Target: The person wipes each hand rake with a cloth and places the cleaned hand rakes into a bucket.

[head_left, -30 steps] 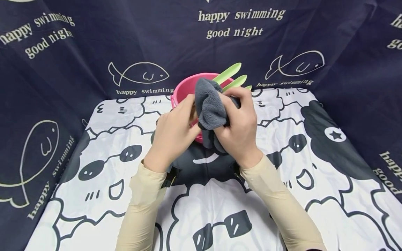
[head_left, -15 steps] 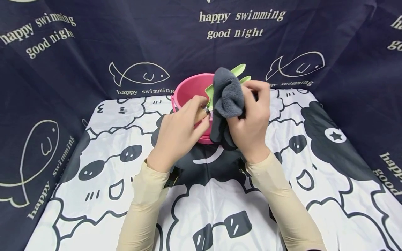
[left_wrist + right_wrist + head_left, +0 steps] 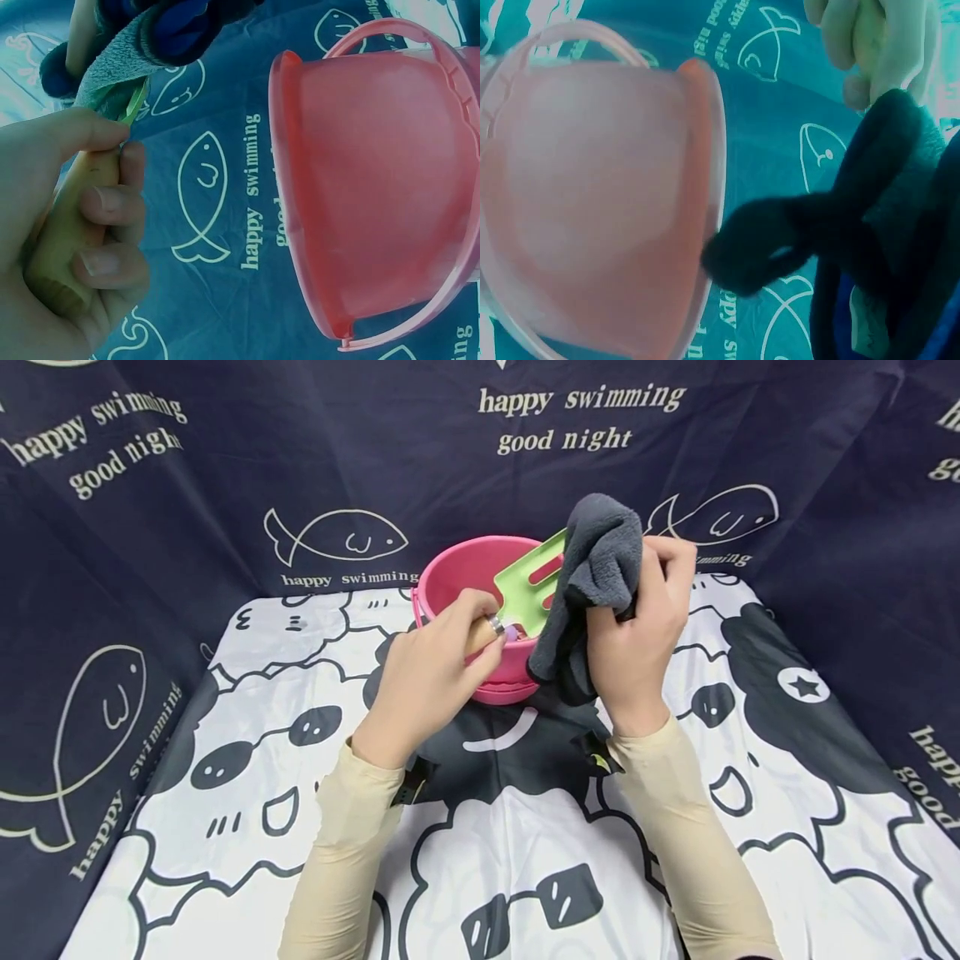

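My left hand (image 3: 423, 672) grips the wooden handle (image 3: 71, 225) of a green garden hand fork (image 3: 522, 593), its slotted head pointing up and to the right. A metal ferrule joins handle and head. In my right hand (image 3: 645, 627) is a bunched dark grey cloth (image 3: 596, 568), which covers the ends of the fork's tines. In the left wrist view the cloth (image 3: 124, 56) hangs beyond the fork's neck, and my left fingers curl fully round the handle. The right wrist view shows the cloth (image 3: 885, 195) dark and close up, hiding most of the right hand.
Behind the hands stands a pink bucket (image 3: 461, 564) with a pink carry handle (image 3: 431, 319). A small purple thing (image 3: 512, 633) shows near its front rim, its kind unclear. A sheep-print cloth (image 3: 247, 827) covers the table; dark blue fish-print curtains (image 3: 187, 468) surround it.
My right hand has moved right and slightly up with the cloth, uncovering the green fork head and ferrule. The left hand has shifted only a little.
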Tool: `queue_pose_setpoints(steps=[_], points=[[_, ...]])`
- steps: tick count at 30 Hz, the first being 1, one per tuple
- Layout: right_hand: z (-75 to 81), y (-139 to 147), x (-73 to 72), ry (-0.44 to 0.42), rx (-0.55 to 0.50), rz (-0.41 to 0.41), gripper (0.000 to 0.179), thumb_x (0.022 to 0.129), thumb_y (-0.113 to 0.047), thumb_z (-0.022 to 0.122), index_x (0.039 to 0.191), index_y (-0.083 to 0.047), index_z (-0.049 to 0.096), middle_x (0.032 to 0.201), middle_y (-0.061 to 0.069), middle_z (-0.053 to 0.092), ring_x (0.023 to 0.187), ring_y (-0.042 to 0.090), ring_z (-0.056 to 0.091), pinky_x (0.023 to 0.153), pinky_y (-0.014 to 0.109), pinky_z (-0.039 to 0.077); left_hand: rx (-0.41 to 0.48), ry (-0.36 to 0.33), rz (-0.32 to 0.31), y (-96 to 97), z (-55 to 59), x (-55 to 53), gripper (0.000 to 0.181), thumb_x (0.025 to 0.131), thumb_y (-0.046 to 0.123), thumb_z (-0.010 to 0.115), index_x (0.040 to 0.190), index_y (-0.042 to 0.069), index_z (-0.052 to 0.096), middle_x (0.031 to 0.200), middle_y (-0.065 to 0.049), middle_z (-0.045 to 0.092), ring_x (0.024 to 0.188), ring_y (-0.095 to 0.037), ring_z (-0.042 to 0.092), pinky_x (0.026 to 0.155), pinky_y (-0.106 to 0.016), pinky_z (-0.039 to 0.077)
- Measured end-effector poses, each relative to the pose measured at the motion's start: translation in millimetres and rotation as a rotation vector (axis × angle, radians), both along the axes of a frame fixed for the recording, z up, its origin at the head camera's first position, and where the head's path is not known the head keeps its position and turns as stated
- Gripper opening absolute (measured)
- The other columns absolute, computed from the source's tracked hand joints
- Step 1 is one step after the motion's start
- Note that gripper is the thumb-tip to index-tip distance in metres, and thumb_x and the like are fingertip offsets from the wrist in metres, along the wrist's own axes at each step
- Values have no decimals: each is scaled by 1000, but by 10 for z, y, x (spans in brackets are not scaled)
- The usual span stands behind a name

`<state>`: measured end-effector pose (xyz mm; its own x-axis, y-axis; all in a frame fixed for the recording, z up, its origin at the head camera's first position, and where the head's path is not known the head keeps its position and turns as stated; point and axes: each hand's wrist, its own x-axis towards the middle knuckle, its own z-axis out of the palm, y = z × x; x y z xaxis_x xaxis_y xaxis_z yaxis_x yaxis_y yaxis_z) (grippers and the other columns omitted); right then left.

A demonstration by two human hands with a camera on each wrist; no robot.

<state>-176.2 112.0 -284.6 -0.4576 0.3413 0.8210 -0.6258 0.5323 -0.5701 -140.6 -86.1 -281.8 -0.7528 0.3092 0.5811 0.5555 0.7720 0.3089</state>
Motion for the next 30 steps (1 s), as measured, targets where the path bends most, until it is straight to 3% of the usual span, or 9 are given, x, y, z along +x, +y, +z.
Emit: queue_pose_setpoints(steps=[5, 9, 14, 18, 21, 23, 27, 30], points=[[60, 61, 2, 16, -91, -19, 37, 89, -35, 66, 104, -2, 75, 103, -17, 44, 103, 1, 49, 95, 26, 38, 12, -71, 34, -34, 73, -140, 25, 97, 26, 63, 119, 15, 60, 92, -1, 65, 69, -20, 57, 64, -39, 51], [79, 54, 27, 24, -110, 3, 36, 89, -32, 66, 102, 1, 75, 103, -16, 44, 102, -2, 47, 94, 25, 37, -27, -151, 130, -67, 165, -324, 26, 97, 31, 64, 119, 18, 66, 102, -3, 64, 80, -23, 61, 74, -43, 53], [84, 44, 49, 18, -84, 9, 36, 89, -32, 65, 102, -1, 75, 102, -18, 45, 102, -3, 48, 96, 26, 37, -172, -271, 228, -33, 179, -710, 21, 95, 29, 63, 106, 16, 75, 100, -5, 68, 85, -29, 66, 79, -46, 55], [119, 67, 93, 28, -105, 8, 37, 88, -32, 65, 101, 1, 75, 101, -17, 44, 100, -2, 47, 94, 25, 37, -271, -347, 230, 92, 100, -1069, 20, 94, 25, 63, 92, 10, 76, 94, -7, 75, 91, -31, 70, 83, -48, 57], [136, 69, 118, 31, -109, 9, 38, 88, -32, 66, 100, 2, 75, 100, -17, 44, 100, -3, 47, 94, 25, 37, -348, -408, 205, 193, 59, -1241, 17, 94, 22, 65, 94, 8, 73, 101, -10, 77, 101, -33, 72, 91, -48, 56], [141, 68, 122, 33, -104, 11, 37, 88, -32, 66, 101, 2, 75, 100, -18, 44, 100, -3, 47, 94, 25, 37, -395, -458, 184, 238, 38, -1296, 13, 93, 19, 65, 97, 9, 71, 106, -10, 76, 106, -32, 71, 93, -48, 55], [147, 64, 112, 36, -97, 19, 37, 87, -33, 66, 101, 1, 75, 100, -18, 45, 100, -3, 48, 94, 26, 37, -453, -555, 176, 280, 3, -1318, 11, 89, 16, 64, 96, 13, 72, 105, -7, 75, 100, -29, 70, 89, -49, 55], [138, 85, 109, 37, -98, 17, 38, 87, -33, 66, 101, 0, 75, 100, -18, 45, 100, -2, 48, 94, 26, 37, -480, -609, 185, 320, -25, -1304, 18, 95, 28, 61, 95, 14, 72, 101, -6, 73, 97, -28, 67, 88, -49, 53]])
